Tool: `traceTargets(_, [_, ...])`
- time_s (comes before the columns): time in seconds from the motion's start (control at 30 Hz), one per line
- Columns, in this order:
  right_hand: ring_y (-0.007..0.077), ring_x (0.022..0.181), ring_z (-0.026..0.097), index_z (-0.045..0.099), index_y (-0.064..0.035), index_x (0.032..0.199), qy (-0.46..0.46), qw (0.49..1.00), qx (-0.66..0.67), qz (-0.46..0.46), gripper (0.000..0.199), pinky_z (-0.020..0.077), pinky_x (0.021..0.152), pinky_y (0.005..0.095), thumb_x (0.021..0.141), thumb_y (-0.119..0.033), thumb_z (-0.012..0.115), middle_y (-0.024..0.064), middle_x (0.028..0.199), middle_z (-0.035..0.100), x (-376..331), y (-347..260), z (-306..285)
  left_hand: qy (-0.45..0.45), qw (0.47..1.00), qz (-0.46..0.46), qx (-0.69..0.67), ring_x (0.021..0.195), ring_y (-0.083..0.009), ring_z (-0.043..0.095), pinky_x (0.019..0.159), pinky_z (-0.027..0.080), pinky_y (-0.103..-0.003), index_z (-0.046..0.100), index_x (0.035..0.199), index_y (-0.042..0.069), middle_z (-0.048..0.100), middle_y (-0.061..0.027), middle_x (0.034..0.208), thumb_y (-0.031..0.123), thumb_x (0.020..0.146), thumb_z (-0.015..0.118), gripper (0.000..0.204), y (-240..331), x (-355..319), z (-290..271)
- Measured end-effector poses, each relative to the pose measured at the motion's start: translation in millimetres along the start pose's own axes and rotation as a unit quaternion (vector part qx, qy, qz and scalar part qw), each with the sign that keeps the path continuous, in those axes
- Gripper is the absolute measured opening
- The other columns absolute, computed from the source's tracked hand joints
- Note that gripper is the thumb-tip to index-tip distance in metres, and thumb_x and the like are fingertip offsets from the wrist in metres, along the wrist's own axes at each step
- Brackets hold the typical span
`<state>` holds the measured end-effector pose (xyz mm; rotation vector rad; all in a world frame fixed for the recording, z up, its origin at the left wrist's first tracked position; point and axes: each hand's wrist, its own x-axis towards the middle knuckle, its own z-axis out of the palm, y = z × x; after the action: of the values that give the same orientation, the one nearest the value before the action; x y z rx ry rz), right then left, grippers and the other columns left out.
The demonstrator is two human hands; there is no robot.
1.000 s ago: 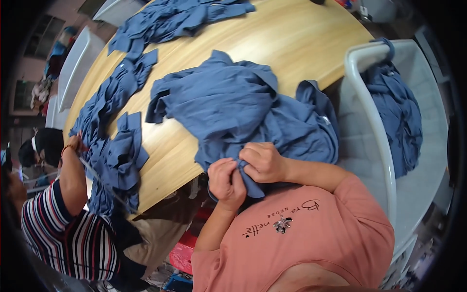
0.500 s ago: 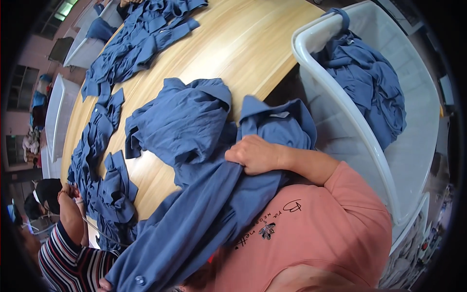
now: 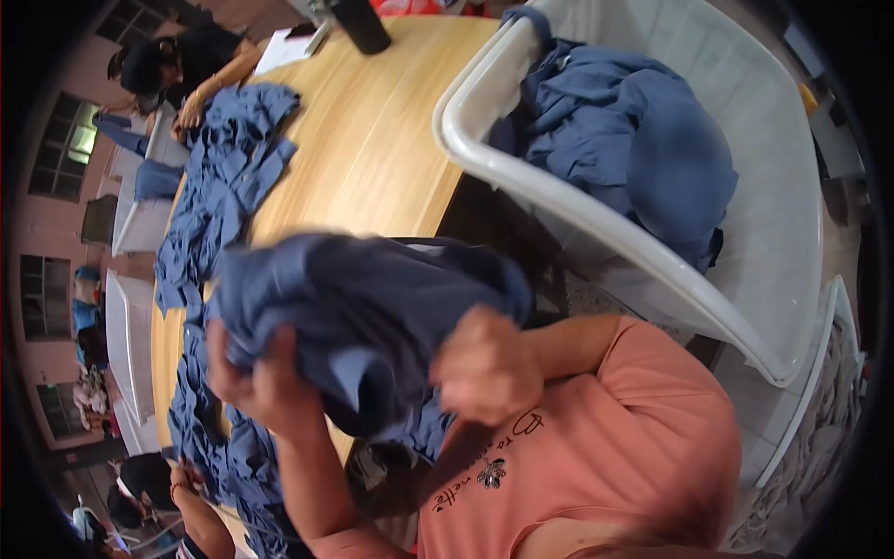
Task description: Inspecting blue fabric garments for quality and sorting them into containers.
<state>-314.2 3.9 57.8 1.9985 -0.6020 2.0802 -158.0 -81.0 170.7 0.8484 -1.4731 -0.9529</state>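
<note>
Closest to me, I see my two bare hands raised in front of my chest, both closed on one bundle of blue cloth (image 3: 372, 307). My left hand (image 3: 261, 382) grips the lower left edge of the bundle, the fingers curled into the fabric. My right hand (image 3: 484, 368) is clenched as a fist on the right side of it, with the cloth hanging down between the two hands. The picture is blurred here, so I cannot tell what kind of garment it is. The bundle is lifted above the near edge of the wooden table (image 3: 372, 158), not lying on it. Just to my right stands a white plastic bin (image 3: 559, 200), and inside it lies a pile of the same blue garments (image 3: 633, 140). Along the left side of the table a long row of blue pieces (image 3: 223, 186) is spread. At the lower left corner another person's arm (image 3: 200, 517) is near this row. At the far end of the table I see a dark cylinder (image 3: 358, 23), a white sheet of paper (image 3: 284, 51), and one more person (image 3: 177, 65) leaning over the cloth.
</note>
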Motion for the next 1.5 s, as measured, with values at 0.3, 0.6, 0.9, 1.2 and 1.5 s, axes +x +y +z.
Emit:
traceTargets(0.3, [0.0284, 0.075, 0.059, 0.053, -0.0067, 0.075, -0.499, 0.838, 0.154, 0.156, 0.015, 0.0464, 0.064, 0.0393, 0.077, -0.019, 0.063, 0.0090, 0.074, 0.057, -27.6, -19.0, 7.1, -0.170, 0.762, 0.589, 0.205, 0.107, -0.0401, 0.050, 0.095, 0.039, -0.045, 0.049, 0.119, 0.002, 0.050, -0.0240, 0.120, 0.008, 0.069, 0.069, 0.054, 100.3, 70.6, 198.5])
traceTargets(0.6, [0.0307, 0.076, 0.055, 0.056, -0.0047, 0.091, -0.406, 0.867, 0.123, 0.263, 0.021, 0.0445, 0.067, 0.0400, 0.074, -0.014, 0.065, 0.0108, 0.078, 0.055, -37.5, 9.2, -9.9, -0.151, 0.937, 0.159, 0.272, 0.110, -0.0263, 0.058, 0.089, 0.047, -0.037, 0.061, 0.115, 0.006, 0.058, -0.0123, 0.124, 0.012, 0.074, 0.075, 0.044, -10.6, 87.4, 48.4])
traceTargets(0.9, [0.0370, 0.110, 0.051, 0.041, 0.0025, 0.128, -0.302, 0.840, -0.037, 0.449, 0.068, 0.0434, 0.091, 0.0388, 0.073, -0.019, 0.074, 0.0221, 0.125, 0.047, -58.9, 79.3, 65.2, 0.038, 0.793, -0.054, 0.605, 0.107, -0.0370, 0.055, 0.093, 0.042, -0.041, 0.052, 0.122, -0.003, 0.059, -0.0230, 0.114, 0.035, 0.076, 0.072, 0.063, -138.3, -28.4, -185.8])
traceTargets(1.2, [0.0312, 0.094, 0.055, 0.064, -0.0048, 0.087, -0.404, 0.855, 0.023, 0.324, 0.026, 0.0371, 0.088, 0.0472, 0.067, 0.004, 0.050, 0.0073, 0.088, 0.064, -86.8, 80.7, 126.6, 0.190, 0.943, -0.243, 0.125, 0.111, -0.0183, 0.053, 0.095, 0.041, -0.028, 0.042, 0.131, -0.008, 0.053, -0.0142, 0.125, 0.022, 0.095, 0.054, 0.048, -209.9, -67.8, -190.0])
traceTargets(1.5, [0.0112, 0.067, 0.061, 0.066, 0.0095, 0.086, -0.158, 0.720, 0.442, 0.511, 0.030, 0.0466, 0.061, 0.0231, 0.090, -0.020, 0.062, 0.0106, 0.079, 0.068, -47.9, 64.4, 77.1, 0.158, 0.940, -0.116, 0.281, 0.119, -0.0318, 0.048, 0.099, 0.041, -0.038, 0.037, 0.138, 0.007, 0.041, -0.0184, 0.136, -0.001, 0.067, 0.072, 0.079, -217.5, -74.0, -196.0])
